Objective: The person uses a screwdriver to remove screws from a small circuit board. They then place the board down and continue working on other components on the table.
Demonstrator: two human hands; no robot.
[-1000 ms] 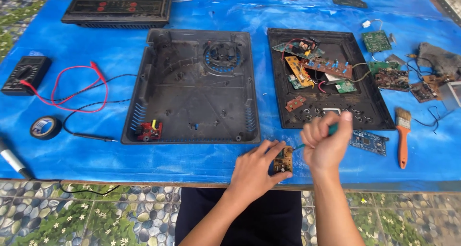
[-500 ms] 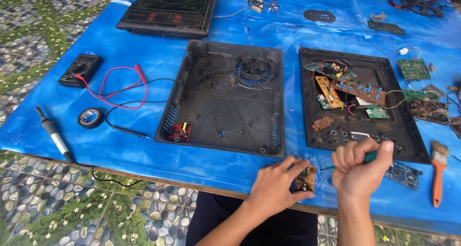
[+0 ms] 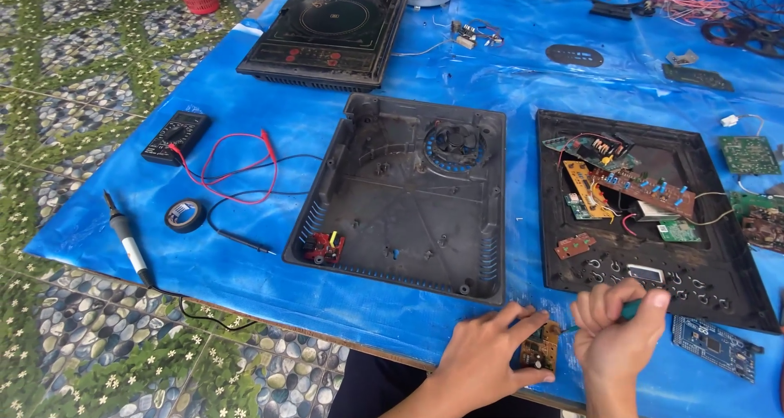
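Far left, a soldering iron (image 3: pixel 124 237) is lying near the table edge on the blue tarp (image 3: pixel 269 279), w/ a roll of black tape (image 3: pixel 185 215) just beside it. Behind those, a black multimeter (image 3: pixel 175 137) is sitting w/ its red & black leads (image 3: pixel 237 173) looping across the tarp. Top centre-left, an intact induction cooker (image 3: pixel 327 36) is resting. Mid-table, an empty black cooker base (image 3: pixel 404 193) is lying open, fan (image 3: pixel 455 144) at its back, small red part (image 3: pixel 325 247) in its front corner.

At the front edge the left hand (image 3: pixel 482 361) is gripping a small brown circuit board (image 3: pixel 541 349) btwn thumb & fingers, holding it upright just off the tarp. The right hand (image 3: pixel 616 332) is clenching a green-handled tool (image 3: pixel 630 309), tip pointing toward the board; can't tell if it's touching.

Right of centre, a second black housing (image 3: pixel 719 275) is holding several boards & wires. A blue board (image 3: pixel 716 346) is lying near the right hand. More green boards (image 3: pixel 747 154) are sitting at far right.
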